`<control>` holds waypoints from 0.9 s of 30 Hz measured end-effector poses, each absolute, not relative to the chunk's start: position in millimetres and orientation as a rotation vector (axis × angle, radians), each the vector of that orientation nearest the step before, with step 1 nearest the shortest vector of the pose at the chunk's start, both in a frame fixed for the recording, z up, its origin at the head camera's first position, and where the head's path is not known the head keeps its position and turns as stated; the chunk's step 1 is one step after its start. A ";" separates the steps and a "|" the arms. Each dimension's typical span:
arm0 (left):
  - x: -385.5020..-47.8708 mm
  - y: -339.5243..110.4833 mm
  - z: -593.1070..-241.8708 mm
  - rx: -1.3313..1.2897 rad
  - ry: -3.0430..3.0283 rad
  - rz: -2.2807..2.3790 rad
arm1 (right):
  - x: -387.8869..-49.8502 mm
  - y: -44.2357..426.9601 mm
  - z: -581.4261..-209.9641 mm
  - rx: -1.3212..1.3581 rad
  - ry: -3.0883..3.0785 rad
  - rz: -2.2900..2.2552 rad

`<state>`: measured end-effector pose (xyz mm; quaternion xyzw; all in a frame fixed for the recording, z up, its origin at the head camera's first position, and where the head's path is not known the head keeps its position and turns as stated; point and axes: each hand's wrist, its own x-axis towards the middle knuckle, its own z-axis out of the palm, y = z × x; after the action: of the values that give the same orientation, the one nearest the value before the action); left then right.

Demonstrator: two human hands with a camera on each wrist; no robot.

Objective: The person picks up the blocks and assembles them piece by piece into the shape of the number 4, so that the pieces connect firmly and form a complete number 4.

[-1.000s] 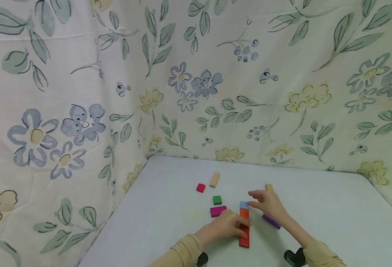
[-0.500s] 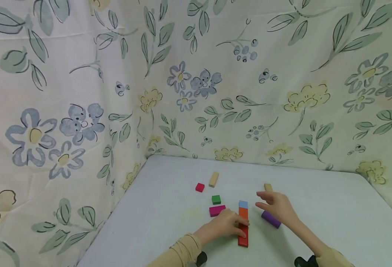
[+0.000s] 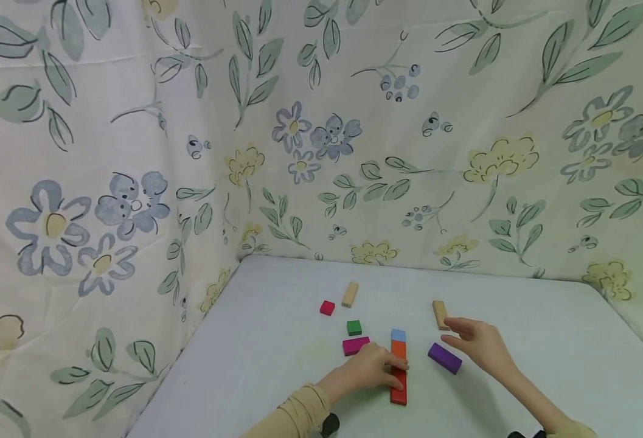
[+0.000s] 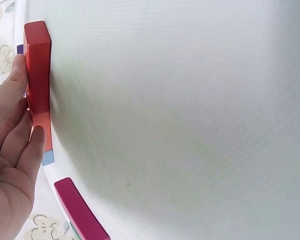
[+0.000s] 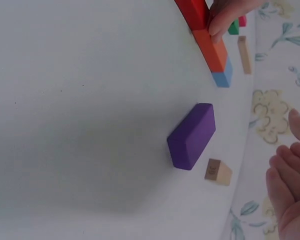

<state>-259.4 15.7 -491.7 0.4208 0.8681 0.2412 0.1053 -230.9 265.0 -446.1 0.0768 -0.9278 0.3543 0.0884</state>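
Observation:
A straight row on the table is made of a red block (image 3: 398,396), an orange block (image 3: 398,348) and a light blue block (image 3: 398,334). My left hand (image 3: 369,366) reaches over this row from the left. Its thumb is at the red block and its fingers at the orange one, holding the row where the two meet. To the right, my right hand (image 3: 481,345) is above the table with relaxed fingers and nothing in them. Below it lies a purple block (image 5: 192,135), and a plain wooden block (image 3: 440,314) is by its fingertips.
Left of the row are a magenta block (image 3: 355,346) and a green block (image 3: 354,328). Farther back lie a small red cube (image 3: 327,308) and another plain wooden block (image 3: 350,294). Floral cloth (image 3: 376,213) hangs behind the white table (image 3: 277,316).
My right hand has moved away from the light blue block to the right, uncovering the purple block and the wooden block. My left hand has stayed on the row.

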 end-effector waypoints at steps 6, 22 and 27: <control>-258.7 15.6 -490.9 1.232 2.572 0.705 | -225.3 274.8 -448.7 0.201 -2.761 1.058; -257.7 15.4 -490.0 1.251 2.568 0.712 | -214.5 280.1 -478.9 0.076 -2.845 1.135; -257.4 15.9 -490.0 1.256 2.571 0.704 | -212.8 280.2 -484.4 0.055 -2.858 1.138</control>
<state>-257.4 15.9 -490.0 0.4243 0.8683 0.2378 0.0972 -212.8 280.2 -484.4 0.0177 -0.9284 0.3697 0.0324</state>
